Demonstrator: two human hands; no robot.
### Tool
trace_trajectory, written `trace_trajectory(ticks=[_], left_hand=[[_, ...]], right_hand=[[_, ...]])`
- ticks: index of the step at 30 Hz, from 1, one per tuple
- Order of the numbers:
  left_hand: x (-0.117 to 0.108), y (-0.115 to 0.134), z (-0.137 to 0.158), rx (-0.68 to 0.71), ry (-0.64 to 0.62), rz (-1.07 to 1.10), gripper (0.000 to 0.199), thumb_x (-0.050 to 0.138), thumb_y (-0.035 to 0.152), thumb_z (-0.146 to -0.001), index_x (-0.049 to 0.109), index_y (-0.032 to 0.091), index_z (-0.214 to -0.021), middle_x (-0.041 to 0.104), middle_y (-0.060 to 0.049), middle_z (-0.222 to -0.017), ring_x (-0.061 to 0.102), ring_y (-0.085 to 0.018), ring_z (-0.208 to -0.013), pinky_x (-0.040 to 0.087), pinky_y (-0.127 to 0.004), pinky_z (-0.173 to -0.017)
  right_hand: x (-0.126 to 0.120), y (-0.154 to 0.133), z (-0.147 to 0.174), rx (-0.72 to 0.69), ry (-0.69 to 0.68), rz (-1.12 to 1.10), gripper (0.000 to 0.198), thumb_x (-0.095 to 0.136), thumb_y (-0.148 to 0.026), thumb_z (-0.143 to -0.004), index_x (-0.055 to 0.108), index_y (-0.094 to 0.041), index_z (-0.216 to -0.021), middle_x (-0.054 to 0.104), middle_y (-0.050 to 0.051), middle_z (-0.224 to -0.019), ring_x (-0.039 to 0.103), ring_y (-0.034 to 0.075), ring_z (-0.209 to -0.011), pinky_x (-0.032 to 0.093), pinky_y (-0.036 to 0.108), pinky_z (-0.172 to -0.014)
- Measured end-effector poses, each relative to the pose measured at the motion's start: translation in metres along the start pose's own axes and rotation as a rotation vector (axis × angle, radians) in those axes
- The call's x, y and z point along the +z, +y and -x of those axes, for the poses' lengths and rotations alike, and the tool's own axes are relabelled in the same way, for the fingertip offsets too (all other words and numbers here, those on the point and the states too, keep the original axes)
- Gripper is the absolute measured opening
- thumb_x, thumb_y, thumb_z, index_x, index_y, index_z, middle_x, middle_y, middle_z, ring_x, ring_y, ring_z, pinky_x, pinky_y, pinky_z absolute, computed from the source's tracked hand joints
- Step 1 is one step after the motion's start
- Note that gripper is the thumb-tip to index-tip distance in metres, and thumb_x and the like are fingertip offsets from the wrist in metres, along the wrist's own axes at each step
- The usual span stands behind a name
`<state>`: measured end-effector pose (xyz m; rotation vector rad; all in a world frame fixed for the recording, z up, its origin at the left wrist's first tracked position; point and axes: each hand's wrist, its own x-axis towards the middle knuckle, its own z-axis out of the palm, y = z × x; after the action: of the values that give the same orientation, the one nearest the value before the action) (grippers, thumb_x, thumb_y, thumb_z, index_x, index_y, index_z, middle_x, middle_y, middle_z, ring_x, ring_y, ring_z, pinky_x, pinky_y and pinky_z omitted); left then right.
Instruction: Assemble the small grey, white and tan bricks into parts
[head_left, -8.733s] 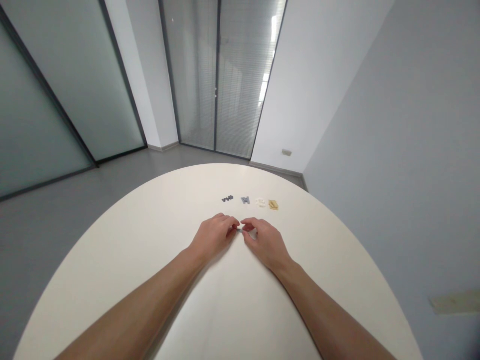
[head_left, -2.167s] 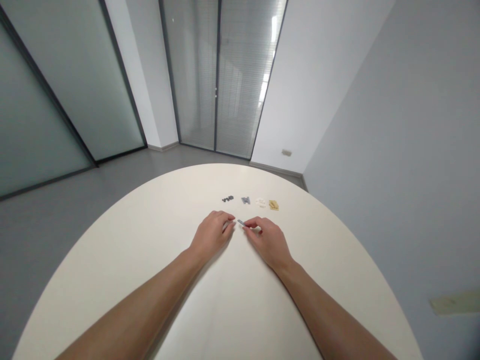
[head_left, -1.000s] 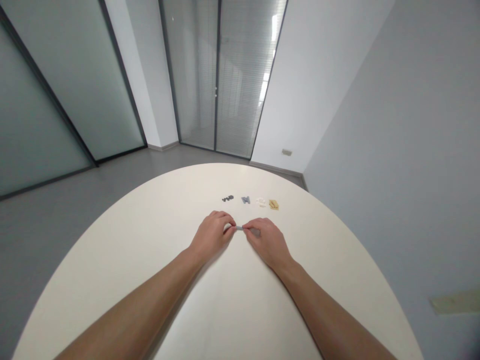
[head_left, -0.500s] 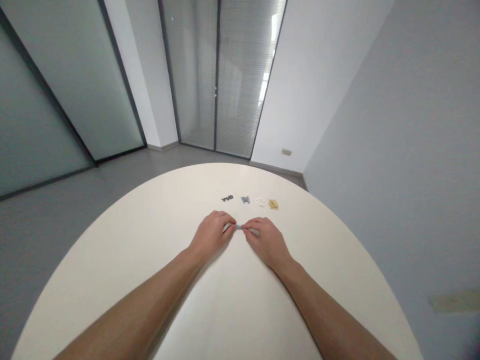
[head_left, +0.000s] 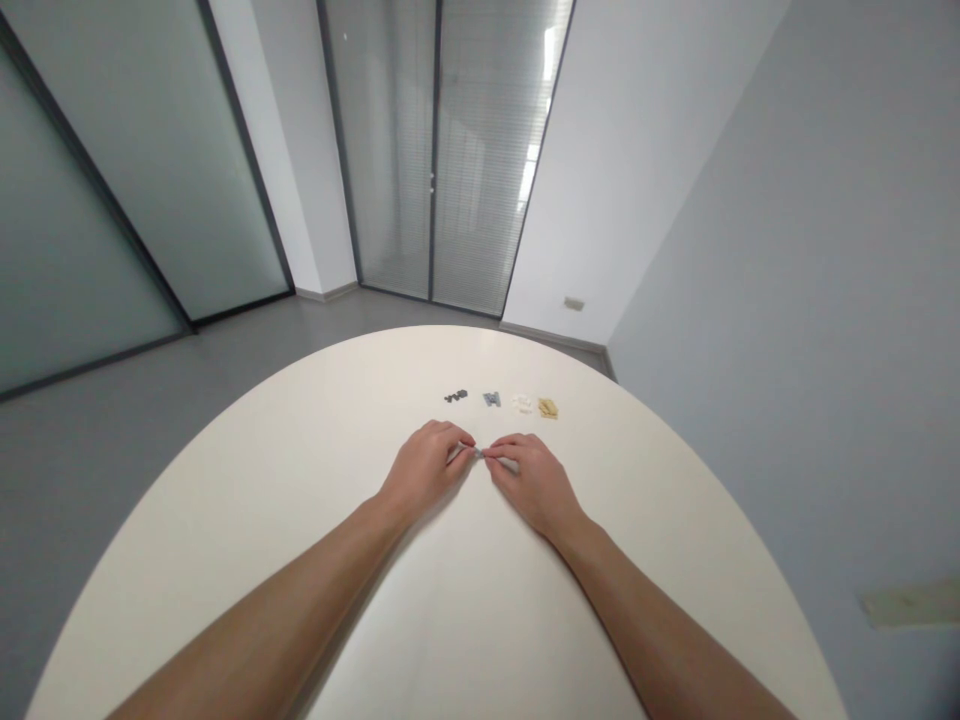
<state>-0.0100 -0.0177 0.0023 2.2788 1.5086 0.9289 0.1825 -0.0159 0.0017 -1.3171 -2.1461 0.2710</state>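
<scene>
Between my fingertips is a small grey piece [head_left: 479, 453], too small to name more exactly. My left hand [head_left: 429, 462] pinches its left end and my right hand [head_left: 533, 480] pinches the right end. Both hands are low over the white table [head_left: 465, 610], with the fingertips almost meeting. Just beyond them lie small piles of parts in a row: black pieces [head_left: 456, 396], blue-grey pieces [head_left: 491, 399], white pieces [head_left: 523, 404] and tan pieces [head_left: 548, 408]. My fingers hide most of the grey piece.
The table's rounded far edge [head_left: 442, 328] lies past the piles. Behind it stand a glass partition with blinds [head_left: 472, 170] and white walls. Frosted glass panels [head_left: 150, 150] are on the left, and a grey wall [head_left: 840, 300] rises on the right.
My left fingertips have shifted very slightly right, closer to the right ones, and less of the grey piece shows between them. The piles are unchanged.
</scene>
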Motion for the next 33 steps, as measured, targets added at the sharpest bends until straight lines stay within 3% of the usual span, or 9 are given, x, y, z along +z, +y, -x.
trace_trajectory(ticks=[13,33], left_hand=[[0.0021,-0.0016,-0.0005,0.016,-0.009,-0.043,0.015,0.059,0.023,-0.089,0.074,0.021,-0.089,0.073,-0.004,-0.097,0.061,-0.022,-0.097,0.047,-0.036,-0.088],[-0.0001,0.004,0.0006,-0.076,0.017,-0.034,0.02,0.055,0.017,-0.087,0.071,0.02,-0.099,0.072,-0.005,-0.093,0.063,-0.021,-0.092,0.048,-0.034,-0.083]], right_hand=[[-0.0007,-0.0017,-0.0007,0.002,0.0,0.037,0.015,0.064,-0.016,-0.088,0.077,-0.023,-0.094,0.074,0.003,-0.099,0.062,0.021,-0.097,0.049,0.035,-0.092],[0.0008,-0.001,-0.0003,0.018,0.01,0.031,0.016,0.063,-0.018,-0.088,0.078,-0.023,-0.092,0.074,0.004,-0.101,0.062,0.021,-0.098,0.049,0.036,-0.093]])
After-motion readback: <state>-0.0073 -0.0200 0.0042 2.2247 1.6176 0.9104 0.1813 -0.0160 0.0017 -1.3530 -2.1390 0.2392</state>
